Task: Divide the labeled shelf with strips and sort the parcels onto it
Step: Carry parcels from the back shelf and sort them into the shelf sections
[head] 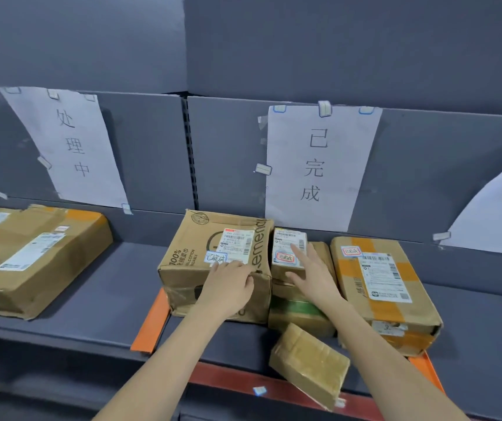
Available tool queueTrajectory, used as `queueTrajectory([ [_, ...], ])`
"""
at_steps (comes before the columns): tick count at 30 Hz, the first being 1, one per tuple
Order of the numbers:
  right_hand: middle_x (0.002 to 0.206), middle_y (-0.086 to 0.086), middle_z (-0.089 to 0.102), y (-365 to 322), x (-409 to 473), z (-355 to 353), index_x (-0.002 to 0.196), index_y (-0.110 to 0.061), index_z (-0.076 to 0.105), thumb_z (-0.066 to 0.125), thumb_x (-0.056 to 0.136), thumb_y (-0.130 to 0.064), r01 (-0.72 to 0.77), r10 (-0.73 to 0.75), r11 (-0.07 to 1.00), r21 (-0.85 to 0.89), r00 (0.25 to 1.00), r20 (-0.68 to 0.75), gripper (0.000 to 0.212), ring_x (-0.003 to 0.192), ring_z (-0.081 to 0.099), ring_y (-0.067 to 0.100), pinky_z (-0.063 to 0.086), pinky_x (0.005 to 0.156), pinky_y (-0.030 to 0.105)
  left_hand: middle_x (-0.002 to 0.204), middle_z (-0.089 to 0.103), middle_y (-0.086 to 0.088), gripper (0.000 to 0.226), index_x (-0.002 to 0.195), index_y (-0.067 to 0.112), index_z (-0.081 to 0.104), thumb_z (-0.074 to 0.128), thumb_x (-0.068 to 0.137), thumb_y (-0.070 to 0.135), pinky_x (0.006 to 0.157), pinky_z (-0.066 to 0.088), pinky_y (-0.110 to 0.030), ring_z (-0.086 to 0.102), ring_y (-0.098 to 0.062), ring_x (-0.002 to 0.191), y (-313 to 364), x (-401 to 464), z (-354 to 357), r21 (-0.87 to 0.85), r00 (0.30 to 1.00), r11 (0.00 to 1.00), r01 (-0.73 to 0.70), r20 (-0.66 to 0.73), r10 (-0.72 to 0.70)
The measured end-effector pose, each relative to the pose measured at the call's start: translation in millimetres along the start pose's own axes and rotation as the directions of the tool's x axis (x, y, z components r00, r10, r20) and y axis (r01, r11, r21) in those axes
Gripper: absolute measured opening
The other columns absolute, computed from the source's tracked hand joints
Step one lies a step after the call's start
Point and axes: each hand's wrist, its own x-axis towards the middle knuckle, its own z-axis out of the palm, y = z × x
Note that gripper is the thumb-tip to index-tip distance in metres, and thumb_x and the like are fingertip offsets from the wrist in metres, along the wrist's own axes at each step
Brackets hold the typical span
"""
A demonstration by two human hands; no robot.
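Head view of the shelf bay under the paper sign 已完成, bounded by an orange strip on the left and a second orange strip on the right. Between the strips stand 3 groups of parcels: a large cotton-tissue carton, a small labelled box stacked on another box, and a taped parcel just to the right. The left hand rests on the front top edge of the carton, fingers curled loosely over it. The right hand lies flat and spread on the small labelled box, fingers pointing toward the back wall.

A loose brown parcel sits tilted at the shelf's front lip, below and between both forearms, its long axis running diagonally from near left to far right. It lies nearer the right arm and appears to overhang the edge, so it would probably be the next thing to secure. Free floor inside the bay is scarce; the stacked boxes block any straight push backward. A separate parcel lies well apart under the sign 处理中.
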Motion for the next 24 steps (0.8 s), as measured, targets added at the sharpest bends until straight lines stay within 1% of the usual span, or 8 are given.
queueTrajectory([
  [3, 0.158, 0.007, 0.014, -1.9, -25.1, -8.5, 0.147, -0.029, 0.025, 0.057, 0.092, -0.032, 0.035, -0.035, 0.999, 0.008, 0.997, -0.065, 0.064, 0.142, 0.023, 0.028, 0.024, 0.115, 0.04, 0.143, 0.041, 0.0, 0.041, 0.139, 0.023, 0.039, 0.032, 0.099, 0.029, 0.117, 0.011, -0.043, 0.034, -0.023, 0.133, 4.4, -1.1, 4.0, 0.035, 1.0, 0.999, -0.011, 0.001, 0.011],
  [6, 0.148, 0.002, 0.037, -4.7, -72.0, -17.6, 0.138, -0.023, 0.045, 0.055, 0.092, -0.035, 0.094, -0.104, 0.993, -0.075, 0.986, -0.13, 0.048, 0.136, 0.032, 0.019, 0.025, 0.112, 0.03, 0.144, 0.038, 0.002, 0.041, 0.139, 0.02, 0.039, 0.035, 0.099, 0.027, 0.115, 0.014, -0.034, 0.029, -0.02, 0.134, 12.3, -8.5, 8.6, -0.022, 0.99, 0.996, -0.081, -0.12, 0.078],
  [8, 0.135, -0.002, 0.048, -6.6, -106.1, -16.9, 0.132, -0.025, 0.051, 0.052, 0.091, -0.045, 0.107, -0.111, 0.988, -0.11, 0.993, -0.03, 0.046, 0.126, 0.039, 0.015, 0.029, 0.105, 0.025, 0.144, 0.038, 0.002, 0.04, 0.137, 0.019, 0.042, 0.037, 0.098, 0.025, 0.112, 0.018, -0.03, 0.029, -0.018, 0.133, 19.0, -16.1, 12.4, -0.043, 0.969, 0.989, -0.142, -0.212, 0.13],
  [11, 0.133, -0.001, 0.045, -2.2, -139.4, -1.0, 0.134, -0.03, 0.045, 0.044, 0.079, -0.066, 0.097, -0.037, 0.953, -0.288, 0.977, 0.208, 0.066, 0.12, 0.041, 0.022, 0.034, 0.1, 0.033, 0.141, 0.041, 0.003, 0.037, 0.134, 0.018, 0.047, 0.038, 0.098, 0.023, 0.111, 0.021, -0.028, 0.032, -0.017, 0.131, 28.3, -26.1, 20.9, -0.078, 0.95, 0.975, -0.208, -0.255, 0.182],
  [13, 0.141, 0.003, 0.037, 3.4, -150.1, 11.9, 0.134, -0.025, 0.044, 0.051, 0.079, -0.059, 0.104, 0.021, 0.909, -0.403, 0.955, 0.295, 0.065, 0.123, 0.036, 0.028, 0.033, 0.1, 0.039, 0.141, 0.042, 0.004, 0.037, 0.133, 0.019, 0.049, 0.039, 0.097, 0.023, 0.112, 0.021, -0.029, 0.031, -0.015, 0.132, 33.6, -32.3, 25.1, -0.117, 0.951, 0.966, -0.229, -0.239, 0.197],
  [17, 0.144, 0.008, 0.03, 15.7, -156.0, 25.2, 0.138, -0.029, 0.036, 0.056, 0.083, -0.041, 0.058, 0.064, 0.879, -0.473, 0.969, 0.238, 0.06, 0.127, 0.029, 0.032, 0.027, 0.105, 0.042, 0.144, 0.038, 0.006, 0.037, 0.133, 0.021, 0.048, 0.038, 0.098, 0.024, 0.114, 0.014, -0.026, 0.026, -0.012, 0.136, 40.2, -41.3, 28.0, -0.122, 0.946, 0.953, -0.278, -0.206, 0.25],
  [22, 0.144, 0.003, 0.03, 18.7, -155.1, 25.9, 0.141, -0.041, 0.027, 0.06, 0.081, -0.042, 0.009, 0.096, 0.922, -0.387, 0.963, 0.251, 0.068, 0.128, 0.031, 0.031, 0.031, 0.104, 0.046, 0.145, 0.036, 0.008, 0.037, 0.135, 0.024, 0.046, 0.039, 0.098, 0.027, 0.113, 0.014, -0.025, 0.025, -0.01, 0.136, 39.8, -47.1, 25.3, -0.139, 0.942, 0.938, -0.317, -0.159, 0.294],
  [24, 0.135, -0.005, 0.045, 11.2, -156.2, 14.6, 0.138, -0.04, 0.036, 0.063, 0.079, -0.041, -0.086, 0.095, 0.995, -0.059, 0.981, 0.171, 0.065, 0.125, 0.042, 0.025, 0.04, 0.099, 0.039, 0.145, 0.036, 0.01, 0.039, 0.135, 0.025, 0.046, 0.042, 0.097, 0.031, 0.112, 0.015, -0.024, 0.025, -0.008, 0.135, 36.9, -49.7, 23.5, -0.179, 0.936, 0.923, -0.341, -0.152, 0.316],
])
